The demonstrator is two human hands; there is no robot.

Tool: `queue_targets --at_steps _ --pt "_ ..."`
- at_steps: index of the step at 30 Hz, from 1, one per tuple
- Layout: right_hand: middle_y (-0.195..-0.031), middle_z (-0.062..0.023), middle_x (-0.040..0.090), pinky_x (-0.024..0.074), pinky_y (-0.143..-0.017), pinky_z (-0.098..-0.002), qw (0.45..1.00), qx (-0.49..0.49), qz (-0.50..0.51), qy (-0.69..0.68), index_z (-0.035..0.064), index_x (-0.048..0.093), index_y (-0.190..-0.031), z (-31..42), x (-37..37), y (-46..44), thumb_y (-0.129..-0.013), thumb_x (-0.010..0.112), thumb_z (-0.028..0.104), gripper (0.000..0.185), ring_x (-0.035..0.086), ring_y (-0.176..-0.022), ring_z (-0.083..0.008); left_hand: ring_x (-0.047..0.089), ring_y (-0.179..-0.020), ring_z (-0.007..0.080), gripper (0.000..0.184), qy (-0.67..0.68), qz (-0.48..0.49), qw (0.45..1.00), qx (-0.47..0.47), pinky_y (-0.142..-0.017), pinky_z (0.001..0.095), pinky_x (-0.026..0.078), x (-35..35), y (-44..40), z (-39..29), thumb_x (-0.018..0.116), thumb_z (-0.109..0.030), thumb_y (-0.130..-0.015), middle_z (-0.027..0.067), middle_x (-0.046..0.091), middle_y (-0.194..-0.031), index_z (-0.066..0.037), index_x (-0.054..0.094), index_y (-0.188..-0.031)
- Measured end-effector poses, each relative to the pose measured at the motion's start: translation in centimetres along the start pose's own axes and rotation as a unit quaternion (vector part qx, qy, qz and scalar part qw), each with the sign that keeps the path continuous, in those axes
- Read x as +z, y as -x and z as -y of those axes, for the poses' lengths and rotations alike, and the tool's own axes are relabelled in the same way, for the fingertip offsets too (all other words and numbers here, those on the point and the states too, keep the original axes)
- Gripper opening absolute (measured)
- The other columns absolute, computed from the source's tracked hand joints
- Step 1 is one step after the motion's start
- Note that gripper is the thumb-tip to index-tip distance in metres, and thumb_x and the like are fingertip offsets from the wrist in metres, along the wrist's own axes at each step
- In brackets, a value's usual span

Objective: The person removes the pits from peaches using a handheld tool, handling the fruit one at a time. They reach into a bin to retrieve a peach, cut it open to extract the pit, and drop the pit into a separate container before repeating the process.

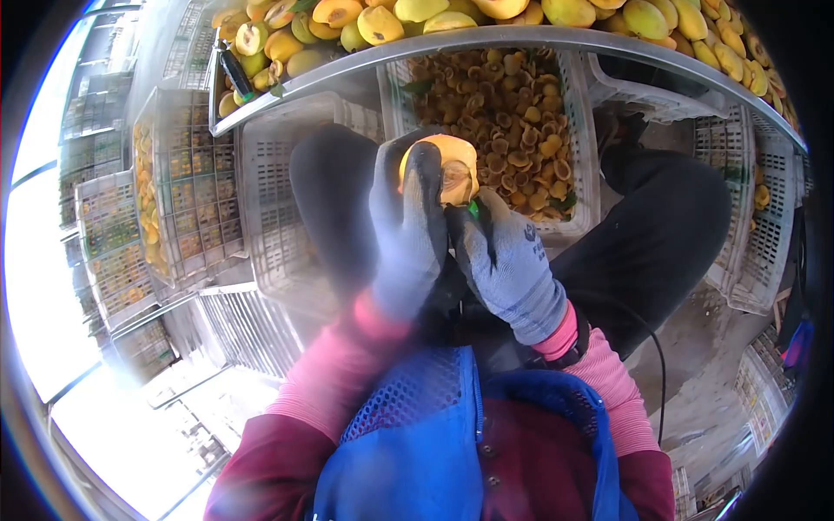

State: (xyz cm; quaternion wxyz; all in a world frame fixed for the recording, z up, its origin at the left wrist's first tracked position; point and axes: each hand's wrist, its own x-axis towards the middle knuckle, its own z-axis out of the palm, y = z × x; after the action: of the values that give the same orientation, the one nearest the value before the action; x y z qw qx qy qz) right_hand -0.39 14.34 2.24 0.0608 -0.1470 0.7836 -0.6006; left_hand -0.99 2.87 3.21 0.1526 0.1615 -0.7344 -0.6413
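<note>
One cut fruit (465, 161) at gloved hands (407, 221): left gripping, right just below.

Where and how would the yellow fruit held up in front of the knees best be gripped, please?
I would cup the yellow fruit by its rounded outer edge, coming from the left, where the left hand already holds it. Its cut face, with the brown centre, looks up towards the camera, so this side grip should leave that opening accessible to the right hand.
</note>
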Motion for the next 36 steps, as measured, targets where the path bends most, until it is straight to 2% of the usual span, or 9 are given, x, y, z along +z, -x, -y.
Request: queue_targets --at_steps 3,8,11,12,18,19,25,33,36 --pt "-0.087 -0.0228 0.059 0.0462 -0.066 -0.0433 0.999 0.020 0.038 -0.026 -0.0003 0.054 -0.104 -0.6 -0.4 0.1 -0.086 0.055 0.016 0.025 0.058 -0.076 -0.0394 0.058 -0.077 0.0119 0.027 -0.010 0.013 1.000 0.011 -0.069 0.0248 0.047 -0.2 -0.2 0.8 0.050 -0.023 -0.095 0.0088 0.061 -0.088 0.001 0.055 -0.104" --pt "-0.094 -0.0187 0.056 0.0450 -0.066 -0.0379 0.993 -0.111 0.021 -0.038 -0.0019 0.050 -0.109 -2.7 0.5 0.9 -0.085 0.054 0.012 0.028 0.055 -0.075 -0.0318 0.053 -0.089 0.0103 0.021 -0.081 0.092 0.992 0.019 -0.078 0.0238 0.044 -1.5 -1.0 0.4 0.050 -0.014 -0.095 0.0063 0.058 -0.098 0.002 0.055 -0.109" --pt "-0.085 -0.0139 0.054 0.0416 -0.059 -0.0335 0.865 0.248 0.177 -0.397 -0.0012 0.050 -0.104 -1.0 -0.6 0.7 -0.087 0.052 0.017 0.025 0.051 -0.066 -0.0250 0.052 -0.084 0.0093 0.021 -0.125 0.111 0.984 0.054 -0.073 0.0237 0.044 -1.5 -1.3 -0.3 0.051 -0.015 -0.094 0.0062 0.059 -0.094 0.002 0.055 -0.107" --pt "-0.082 -0.0124 0.053 0.0405 -0.056 -0.0320 0.863 0.250 0.171 -0.404 -0.0009 0.049 -0.103 -0.8 -0.6 0.8 -0.088 0.052 0.018 0.024 0.050 -0.063 -0.0227 0.052 -0.084 0.0091 0.021 -0.107 0.116 0.986 0.043 -0.073 0.0237 0.044 -1.5 -1.3 -0.3 0.052 -0.015 -0.094 0.0058 0.059 -0.094 0.001 0.055 -0.107" --pt "-0.065 -0.0042 0.049 0.0332 -0.040 -0.0246 0.941 0.168 0.065 -0.288 0.0020 0.050 -0.091 -0.7 0.8 1.2 -0.092 0.048 0.029 0.028 0.043 -0.044 -0.0113 0.057 -0.078 0.0119 0.026 -0.011 0.183 0.983 0.003 -0.070 0.0248 0.046 -1.4 -2.4 -0.1 0.055 -0.020 -0.091 0.0090 0.061 -0.088 0.003 0.055 -0.105" --pt "-0.061 -0.0040 0.049 0.0315 -0.037 -0.0244 0.945 0.161 0.047 -0.280 0.0036 0.052 -0.087 -0.5 0.8 0.9 -0.093 0.047 0.034 0.031 0.042 -0.040 -0.0111 0.050 -0.080 0.0068 0.021 -0.010 0.211 0.977 -0.017 -0.074 0.0213 0.042 -1.5 -2.8 -0.8 0.052 -0.017 -0.093 0.0014 0.056 -0.091 -0.001 0.056 -0.107" --pt "-0.097 -0.0164 0.056 0.0460 -0.064 -0.0343 0.999 -0.037 0.003 -0.003 0.0003 0.051 -0.114 -3.0 0.7 1.1 -0.086 0.054 0.004 0.029 0.057 -0.075 -0.0269 0.059 -0.077 0.0146 0.022 -0.090 0.138 0.982 0.090 -0.069 0.0276 0.047 -0.7 -2.5 0.2 0.054 -0.016 -0.091 0.0111 0.059 -0.086 0.002 0.054 -0.103" --pt "-0.078 -0.0127 0.059 0.0449 -0.065 -0.0391 0.988 0.044 -0.070 -0.130 0.0003 0.054 -0.111 -3.5 2.0 2.1 -0.086 0.057 0.012 0.028 0.057 -0.073 -0.0297 0.055 -0.080 0.0143 0.020 -0.100 0.143 0.984 0.028 -0.073 0.0268 0.045 -0.9 -1.8 0.1 0.050 -0.015 -0.093 0.0086 0.057 -0.088 0.001 0.054 -0.104" --pt "-0.072 -0.0072 0.055 0.0428 -0.059 -0.0323 0.830 0.343 0.162 -0.409 0.0031 0.055 -0.104 -1.3 -1.3 -0.2 -0.088 0.057 0.020 0.023 0.055 -0.065 -0.0211 0.062 -0.072 0.0192 0.022 -0.105 0.155 0.979 0.085 -0.066 0.0290 0.048 -1.5 -2.0 1.1 0.057 -0.012 -0.087 0.0128 0.062 -0.084 0.002 0.053 -0.104"
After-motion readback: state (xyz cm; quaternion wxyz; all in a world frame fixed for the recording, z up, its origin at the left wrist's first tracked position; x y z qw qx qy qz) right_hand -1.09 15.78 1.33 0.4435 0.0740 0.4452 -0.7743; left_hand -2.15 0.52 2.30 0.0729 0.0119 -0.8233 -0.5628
